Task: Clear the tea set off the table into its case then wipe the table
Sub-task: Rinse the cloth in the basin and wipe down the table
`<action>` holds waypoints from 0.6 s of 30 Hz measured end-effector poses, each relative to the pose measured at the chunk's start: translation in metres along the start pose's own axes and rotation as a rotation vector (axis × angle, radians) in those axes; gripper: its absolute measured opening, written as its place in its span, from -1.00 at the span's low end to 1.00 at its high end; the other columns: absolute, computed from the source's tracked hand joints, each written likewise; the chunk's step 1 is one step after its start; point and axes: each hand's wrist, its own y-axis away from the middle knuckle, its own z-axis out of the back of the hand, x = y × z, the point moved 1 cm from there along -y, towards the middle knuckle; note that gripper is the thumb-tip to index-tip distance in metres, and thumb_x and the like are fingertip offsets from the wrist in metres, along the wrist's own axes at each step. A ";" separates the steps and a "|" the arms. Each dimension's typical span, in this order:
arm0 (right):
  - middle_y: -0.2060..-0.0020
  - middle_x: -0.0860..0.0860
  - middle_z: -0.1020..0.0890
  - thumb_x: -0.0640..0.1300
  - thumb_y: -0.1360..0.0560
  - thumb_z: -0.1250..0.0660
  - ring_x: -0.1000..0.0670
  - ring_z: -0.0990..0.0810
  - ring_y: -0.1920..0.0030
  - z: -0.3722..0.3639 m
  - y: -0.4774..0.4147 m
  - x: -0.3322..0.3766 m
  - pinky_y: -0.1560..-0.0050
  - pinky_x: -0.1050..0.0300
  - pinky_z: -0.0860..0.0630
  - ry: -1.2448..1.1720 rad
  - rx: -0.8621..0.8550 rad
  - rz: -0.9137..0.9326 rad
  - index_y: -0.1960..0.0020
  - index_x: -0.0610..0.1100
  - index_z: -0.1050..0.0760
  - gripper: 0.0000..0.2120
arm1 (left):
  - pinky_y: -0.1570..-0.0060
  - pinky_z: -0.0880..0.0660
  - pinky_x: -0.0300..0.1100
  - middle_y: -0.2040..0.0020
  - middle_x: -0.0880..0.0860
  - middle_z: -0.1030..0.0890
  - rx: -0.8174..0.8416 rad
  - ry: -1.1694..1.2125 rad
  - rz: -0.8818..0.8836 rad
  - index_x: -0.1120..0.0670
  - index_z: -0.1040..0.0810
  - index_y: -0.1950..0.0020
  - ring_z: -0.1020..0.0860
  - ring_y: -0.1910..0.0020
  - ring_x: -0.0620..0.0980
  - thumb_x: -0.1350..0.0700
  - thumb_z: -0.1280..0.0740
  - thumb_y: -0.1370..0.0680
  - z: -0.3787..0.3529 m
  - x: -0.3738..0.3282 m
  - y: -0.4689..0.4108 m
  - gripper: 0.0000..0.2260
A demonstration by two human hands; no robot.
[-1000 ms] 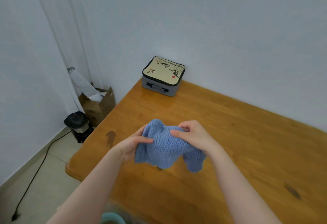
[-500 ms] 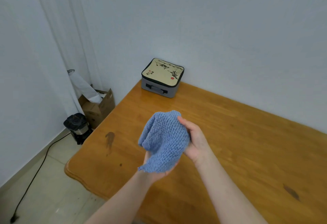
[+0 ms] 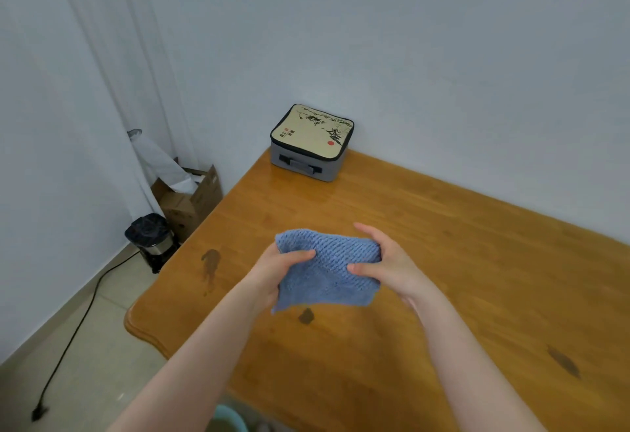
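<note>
A blue knitted cloth (image 3: 329,273) is stretched flat between my two hands above the wooden table (image 3: 443,261). My left hand (image 3: 278,273) pinches its left edge, thumb on top. My right hand (image 3: 381,266) grips its right edge the same way. The grey tea set case (image 3: 312,142), zipped shut with a beige printed lid, stands at the table's far left corner against the wall. No tea ware shows on the table.
Dark marks sit on the tabletop at the left (image 3: 209,261), under the cloth (image 3: 306,315) and at the right (image 3: 562,360). On the floor to the left stand a black kettle (image 3: 151,239) with a cord and a cardboard box (image 3: 191,201).
The cloth was bunched up between my hands; now it is spread out flat, each hand holding one side.
</note>
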 end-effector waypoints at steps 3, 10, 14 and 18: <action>-0.04 0.06 -0.62 -0.26 -0.32 -0.55 0.02 -0.60 -0.06 0.003 -0.007 -0.007 -0.03 0.09 -0.55 0.279 0.002 0.034 -0.23 -0.07 -0.55 -0.50 | 0.04 -0.60 0.00 -0.03 0.14 -0.68 -0.078 -0.180 -0.098 0.15 -0.59 -0.14 -0.66 -0.01 0.12 0.25 -0.44 -0.49 0.000 -0.008 -0.003 -0.77; -0.28 0.07 -0.47 -0.03 -0.36 -0.54 0.06 -0.35 -0.35 0.007 -0.014 -0.015 -0.30 -0.03 -0.34 0.422 -0.207 0.148 0.27 0.08 -0.64 -0.91 | 0.14 -0.60 -0.07 0.07 0.05 -0.67 -0.244 -0.290 -0.214 0.06 -0.60 -0.03 -0.65 0.07 0.06 0.20 -0.44 -0.50 -0.003 -0.012 0.001 -0.86; 0.11 -0.03 -0.70 -0.21 -0.40 -0.51 0.03 -0.65 0.10 -0.005 -0.012 -0.009 0.04 0.06 -0.52 -0.179 -0.011 0.044 0.09 -0.17 -0.65 -0.90 | 0.05 -0.58 -0.07 -0.03 0.07 -0.66 -0.371 -0.253 -0.142 0.12 -0.58 -0.09 -0.63 0.00 0.04 0.07 -0.51 -0.44 0.016 -0.011 -0.009 -0.73; 0.17 -0.13 -0.64 -0.13 -0.36 -0.44 -0.07 -0.62 0.19 -0.029 -0.013 -0.010 0.15 0.05 -0.54 -0.651 0.020 -0.197 0.01 -0.19 -0.55 -0.77 | -0.21 -0.41 -0.04 -0.26 0.00 -0.40 -0.544 -0.485 -0.125 0.00 -0.32 -0.34 -0.40 -0.24 0.00 -0.02 -0.50 -0.43 0.033 -0.005 -0.018 -0.43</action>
